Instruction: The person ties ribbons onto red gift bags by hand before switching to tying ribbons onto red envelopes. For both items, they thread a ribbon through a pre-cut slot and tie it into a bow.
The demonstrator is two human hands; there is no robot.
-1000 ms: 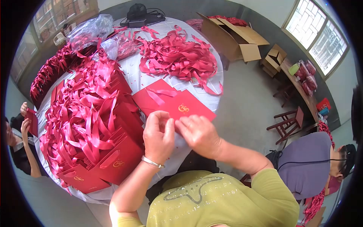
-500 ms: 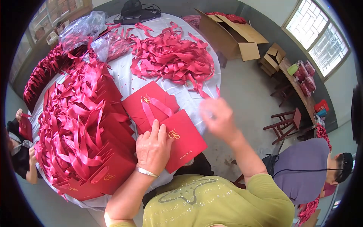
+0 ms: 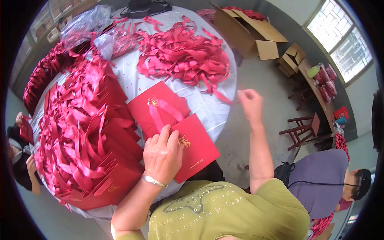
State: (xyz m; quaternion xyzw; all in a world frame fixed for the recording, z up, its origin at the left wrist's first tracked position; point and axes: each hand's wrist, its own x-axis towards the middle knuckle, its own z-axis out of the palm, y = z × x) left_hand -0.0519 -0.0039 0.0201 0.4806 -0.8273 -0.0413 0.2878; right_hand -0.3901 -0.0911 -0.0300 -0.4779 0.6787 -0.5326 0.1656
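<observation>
My left hand [image 3: 162, 154] is closed on a flat red paper bag [image 3: 200, 146] with a gold logo, its fingers lying over the bag's upper left edge and the thumb hidden. Under and beyond it lie more flat red bags [image 3: 160, 96], with a pink ribbon loop [image 3: 157, 116] across the top one. Past the table's right edge, my right hand [image 3: 250, 103] is raised with fingertips pinched at the end of a pink ribbon [image 3: 224, 98]. That ribbon trails from a loose heap of ribbons [image 3: 184, 56].
Many red bags with ribbon handles [image 3: 84, 140] stand packed on the left of the white-covered table [image 3: 130, 76]. Plastic wrapping [image 3: 86, 26] lies behind them. Another person's hand [image 3: 31, 164] is at the far left. Cardboard boxes [image 3: 256, 32], a stool [image 3: 302, 128] and a seated person [image 3: 320, 180] are right.
My right hand has swung right and upward, away from the bags, and its fingers now show pinched. My left hand stays on the bag; the view has shifted slightly.
</observation>
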